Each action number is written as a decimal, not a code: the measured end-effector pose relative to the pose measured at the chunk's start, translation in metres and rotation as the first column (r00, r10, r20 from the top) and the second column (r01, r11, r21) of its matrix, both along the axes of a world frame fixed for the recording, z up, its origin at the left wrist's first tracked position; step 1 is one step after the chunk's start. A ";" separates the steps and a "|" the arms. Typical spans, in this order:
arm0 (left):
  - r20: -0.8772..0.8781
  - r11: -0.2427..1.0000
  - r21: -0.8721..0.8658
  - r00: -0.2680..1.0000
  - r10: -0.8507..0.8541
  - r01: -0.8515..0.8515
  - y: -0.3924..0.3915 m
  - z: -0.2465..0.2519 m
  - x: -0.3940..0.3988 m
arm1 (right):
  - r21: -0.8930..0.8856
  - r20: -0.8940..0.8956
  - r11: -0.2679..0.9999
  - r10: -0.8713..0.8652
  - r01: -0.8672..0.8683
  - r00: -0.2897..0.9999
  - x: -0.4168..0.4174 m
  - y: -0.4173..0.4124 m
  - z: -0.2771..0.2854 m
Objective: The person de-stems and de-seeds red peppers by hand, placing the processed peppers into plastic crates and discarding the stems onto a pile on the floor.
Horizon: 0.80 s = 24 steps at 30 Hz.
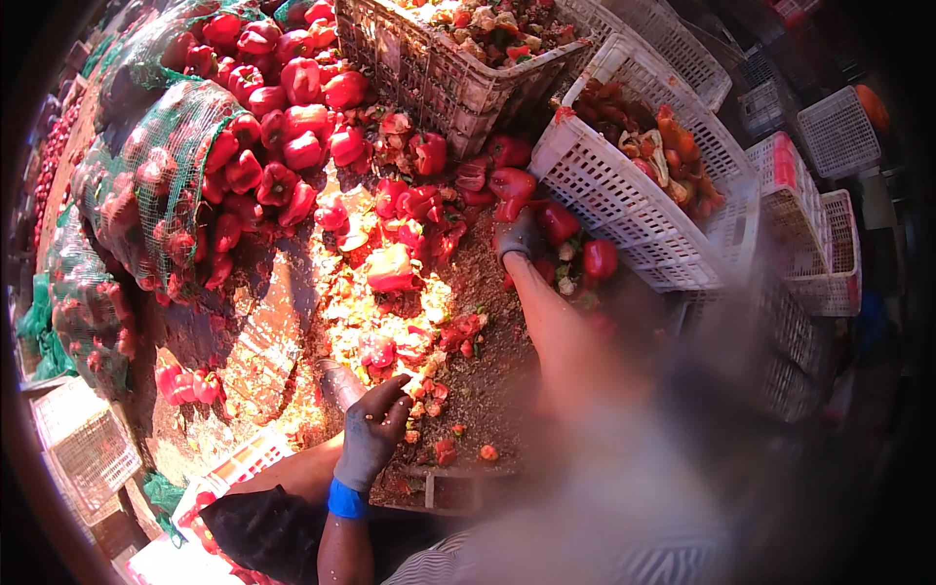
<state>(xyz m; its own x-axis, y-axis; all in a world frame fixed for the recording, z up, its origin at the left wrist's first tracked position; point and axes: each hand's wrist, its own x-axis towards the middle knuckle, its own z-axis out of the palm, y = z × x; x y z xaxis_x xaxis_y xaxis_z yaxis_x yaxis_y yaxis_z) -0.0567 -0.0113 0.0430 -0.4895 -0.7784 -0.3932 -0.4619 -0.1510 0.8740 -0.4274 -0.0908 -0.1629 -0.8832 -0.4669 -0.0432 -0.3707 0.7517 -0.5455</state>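
My left hand, in a grey glove with dark fingers and a blue band at the wrist, is raised with its fingers apart and nothing visible in it. It is near pepper scraps on the ground. My right hand, also gloved, reaches out among red bell peppers beside a white plastic crate. Its fingers are partly hidden, and a red bell pepper lies right at them; whether it grips one I cannot tell. More red bell peppers lie just right of that hand.
Green mesh sacks of red peppers spill into a heap at upper left. A dirty crate of pepper scraps stands at the top. Stacked crates line the right. Another crate holding red peppers is beside my leg at lower left.
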 end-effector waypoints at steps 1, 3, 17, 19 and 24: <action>-0.012 0.933 0.337 0.990 0.138 -0.126 0.001 -0.001 -0.003 | -0.016 -0.045 0.996 0.083 -0.084 0.996 0.014 0.006 0.004; -0.184 0.694 0.701 0.897 0.402 -0.167 -0.002 -0.030 0.013 | 0.019 -0.193 0.944 0.326 -0.329 0.926 0.060 0.019 0.020; -0.509 0.476 0.853 0.544 0.667 0.214 -0.015 -0.102 0.036 | -0.398 -0.372 -0.290 0.918 -0.870 -0.136 0.195 0.091 0.126; -0.491 0.495 0.854 0.563 0.665 0.159 -0.007 -0.107 0.037 | -0.528 -0.323 -0.241 0.944 -0.814 -0.070 0.201 0.099 0.126; -0.365 0.467 0.884 0.620 0.695 -0.003 -0.012 -0.109 0.038 | -0.429 -0.241 0.488 0.750 -0.760 0.617 0.164 0.057 0.126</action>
<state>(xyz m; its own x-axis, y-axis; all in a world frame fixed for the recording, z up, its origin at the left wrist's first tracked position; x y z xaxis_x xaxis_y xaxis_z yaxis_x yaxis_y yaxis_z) -0.0190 -0.0232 -0.0658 -0.6096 -0.4884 -0.6244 0.3998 -0.8696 0.2898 -0.2630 -0.0335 -0.0370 -0.1807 -0.9092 0.3752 -0.6888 -0.1553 -0.7081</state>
